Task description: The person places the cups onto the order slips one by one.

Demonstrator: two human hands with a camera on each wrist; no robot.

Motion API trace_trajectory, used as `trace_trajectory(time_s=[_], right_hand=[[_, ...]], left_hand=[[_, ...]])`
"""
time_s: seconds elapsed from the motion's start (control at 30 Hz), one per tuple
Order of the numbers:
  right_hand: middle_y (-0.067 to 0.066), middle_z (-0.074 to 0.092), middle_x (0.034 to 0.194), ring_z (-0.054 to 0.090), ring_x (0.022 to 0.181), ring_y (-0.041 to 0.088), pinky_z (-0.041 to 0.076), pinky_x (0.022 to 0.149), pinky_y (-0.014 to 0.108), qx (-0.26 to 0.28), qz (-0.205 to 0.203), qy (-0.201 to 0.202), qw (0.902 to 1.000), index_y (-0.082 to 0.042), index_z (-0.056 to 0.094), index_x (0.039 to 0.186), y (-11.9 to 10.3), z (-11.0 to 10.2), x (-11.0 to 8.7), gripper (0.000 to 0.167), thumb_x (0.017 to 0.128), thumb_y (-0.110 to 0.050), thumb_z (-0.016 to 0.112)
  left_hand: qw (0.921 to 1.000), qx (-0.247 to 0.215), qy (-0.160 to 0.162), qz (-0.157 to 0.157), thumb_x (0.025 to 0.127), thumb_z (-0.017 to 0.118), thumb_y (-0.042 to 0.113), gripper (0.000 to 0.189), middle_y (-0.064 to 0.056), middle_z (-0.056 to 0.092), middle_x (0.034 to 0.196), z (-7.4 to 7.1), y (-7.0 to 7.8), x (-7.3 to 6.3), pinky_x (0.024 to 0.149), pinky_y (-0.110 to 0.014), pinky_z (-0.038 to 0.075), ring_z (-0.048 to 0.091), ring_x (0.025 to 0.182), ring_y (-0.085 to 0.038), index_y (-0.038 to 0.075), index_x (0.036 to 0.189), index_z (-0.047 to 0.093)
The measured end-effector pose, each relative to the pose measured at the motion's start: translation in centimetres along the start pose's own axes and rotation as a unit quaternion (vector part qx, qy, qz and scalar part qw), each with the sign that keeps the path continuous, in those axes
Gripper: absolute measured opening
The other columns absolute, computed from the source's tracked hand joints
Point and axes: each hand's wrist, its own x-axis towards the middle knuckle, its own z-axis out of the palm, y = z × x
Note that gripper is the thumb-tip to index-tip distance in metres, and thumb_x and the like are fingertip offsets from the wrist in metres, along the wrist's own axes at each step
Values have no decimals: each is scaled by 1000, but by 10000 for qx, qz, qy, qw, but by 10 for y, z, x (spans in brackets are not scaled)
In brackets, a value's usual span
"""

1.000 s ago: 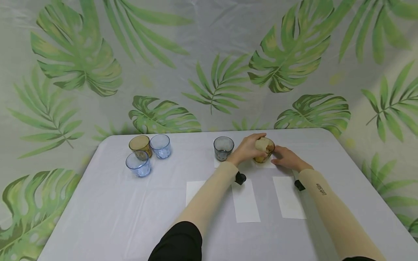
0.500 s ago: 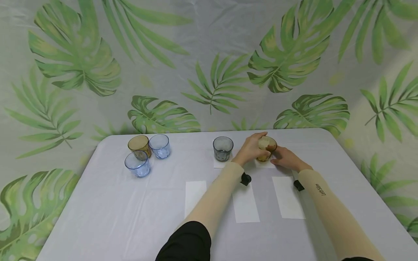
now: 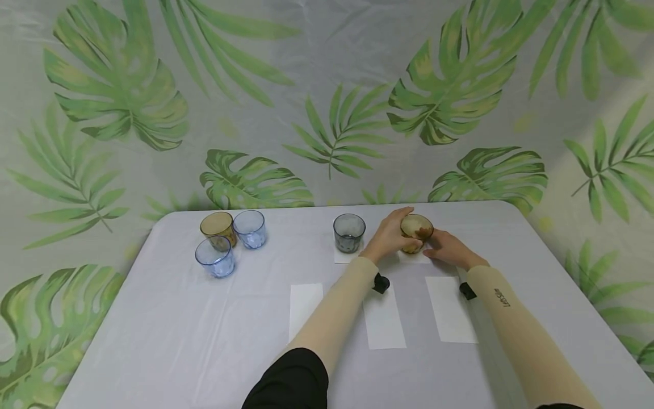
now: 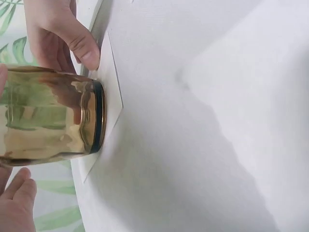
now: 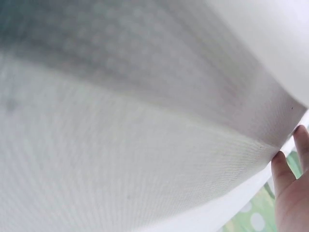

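My left hand (image 3: 390, 234) grips an amber glass (image 3: 418, 227) near the back right of the table. The glass stands over a white paper piece (image 3: 415, 258), base down, as the left wrist view shows its dark base (image 4: 98, 116) right at the paper. On the glass's right side is my right hand (image 3: 452, 250), fingers fairly straight, thumb tip down at the paper by the base. In the right wrist view two fingertips (image 5: 281, 162) of that hand touch the edge of a white surface. A grey glass (image 3: 349, 233) stands just left of my left hand on another paper.
At the back left, two blue glasses (image 3: 216, 258) and a second amber glass (image 3: 218, 227) stand close together. Nearer me lie three white paper pieces, one on the left (image 3: 305, 307), a middle one (image 3: 385, 324) and one on the right (image 3: 452, 312). A leaf-patterned cloth (image 3: 337, 102) hangs behind the table.
My left hand shifted right with the amber glass, then slightly back left, uncovering more of the paper beneath. My right hand has hardly moved.
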Motion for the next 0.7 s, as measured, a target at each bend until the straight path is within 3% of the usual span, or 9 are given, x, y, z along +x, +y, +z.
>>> trace_trajectory(time_s=[0.13, 0.33, 0.57, 0.7], right_hand=[[36, 37, 139, 29, 130, 50, 23, 107, 63, 86, 7, -14, 10000, 16, 38, 136, -1, 0, 0, 59, 90, -9, 65], [36, 35, 140, 28, 131, 51, 23, 106, 64, 88, 15, -75, 9999, 15, 36, 138, -1, -1, -1, 62, 91, -13, 64], [36, 40, 136, 33, 127, 51, 26, 105, 63, 243, -409, 135, 9988, 11, 41, 137, 5, -1, -3, 63, 91, -23, 65], [37, 39, 136, 31, 128, 53, 23, 105, 65, 249, -218, 66, 9994, 15, 41, 135, 4, 0, 0, 60, 90, -16, 65]], left_hand=[[9999, -31, -94, -94, 78, 81, 27, 81, -6, 41, 147, -4, -3, -5, 109, -25, 30, 37, 134, -17, 10, 146, 40], [9994, -221, -121, -228, 81, 79, 22, 75, -8, 47, 141, -5, -3, -8, 96, -19, 43, 51, 120, -18, 9, 145, 41], [9990, -373, -19, -231, 84, 76, 17, 71, -9, 47, 141, -4, 0, -6, 95, -14, 42, 51, 121, -17, 7, 145, 41], [9987, -411, 7, -308, 85, 75, 15, 70, -9, 47, 142, -2, 2, -5, 94, -14, 42, 51, 121, -17, 8, 145, 41]])
